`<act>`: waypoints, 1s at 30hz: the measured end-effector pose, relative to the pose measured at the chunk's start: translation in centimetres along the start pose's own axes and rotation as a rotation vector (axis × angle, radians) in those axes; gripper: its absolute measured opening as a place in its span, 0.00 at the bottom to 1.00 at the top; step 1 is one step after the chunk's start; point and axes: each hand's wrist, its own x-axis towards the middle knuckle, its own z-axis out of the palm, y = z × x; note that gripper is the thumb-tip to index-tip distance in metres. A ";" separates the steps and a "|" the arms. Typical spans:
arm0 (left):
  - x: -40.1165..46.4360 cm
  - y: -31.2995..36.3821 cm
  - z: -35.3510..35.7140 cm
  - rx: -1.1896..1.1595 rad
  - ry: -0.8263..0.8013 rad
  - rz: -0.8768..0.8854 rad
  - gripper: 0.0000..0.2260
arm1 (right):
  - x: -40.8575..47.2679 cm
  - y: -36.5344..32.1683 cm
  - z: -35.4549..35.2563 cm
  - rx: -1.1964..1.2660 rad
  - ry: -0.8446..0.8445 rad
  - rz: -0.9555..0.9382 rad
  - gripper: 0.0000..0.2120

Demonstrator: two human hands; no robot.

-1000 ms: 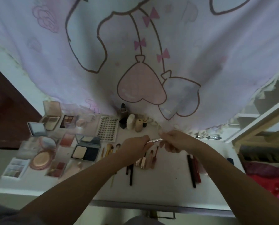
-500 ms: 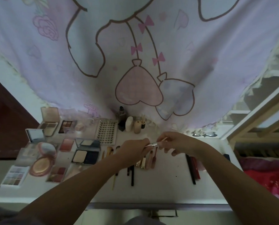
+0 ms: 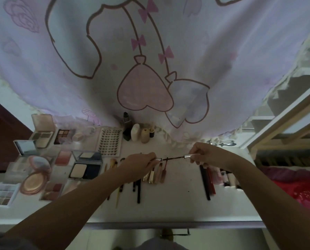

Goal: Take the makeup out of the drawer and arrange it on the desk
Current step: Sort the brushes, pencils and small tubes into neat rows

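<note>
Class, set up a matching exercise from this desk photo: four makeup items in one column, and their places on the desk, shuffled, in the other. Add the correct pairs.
Items
1. slim wand
2. nine-pan eyeshadow palette
3. false-lash card
4. black pencil

Places
A. near-left corner of the desk
B. at the back, left of the bottles
C. held between left hand and right hand
D. flat, under the right wrist

Pairs: 1-C, 2-A, 3-B, 4-D
</note>
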 end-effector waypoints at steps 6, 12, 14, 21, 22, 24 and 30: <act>1.9 2.4 3.2 -0.413 -0.122 -0.286 0.06 | 0.1 4.4 0.6 0.127 0.087 0.233 0.06; 4.4 6.8 6.5 -0.435 -0.035 -0.482 0.14 | 0.8 7.0 7.3 0.288 0.260 0.421 0.02; 5.0 7.2 6.7 -0.198 -0.033 -0.465 0.17 | 1.3 7.4 9.0 0.209 0.255 0.430 0.04; 6.1 5.8 8.1 0.235 -0.072 -0.457 0.20 | 4.0 6.7 12.6 -0.290 0.207 0.340 0.12; 6.1 5.6 8.4 0.237 -0.068 -0.455 0.20 | 4.5 6.5 13.1 -0.329 0.197 0.345 0.12; 6.2 5.1 8.8 0.222 -0.051 -0.455 0.20 | 5.3 6.1 13.8 -0.439 0.162 0.344 0.11; 5.8 4.3 9.2 0.160 0.038 -0.472 0.20 | 6.1 6.1 14.3 -0.591 0.116 0.308 0.10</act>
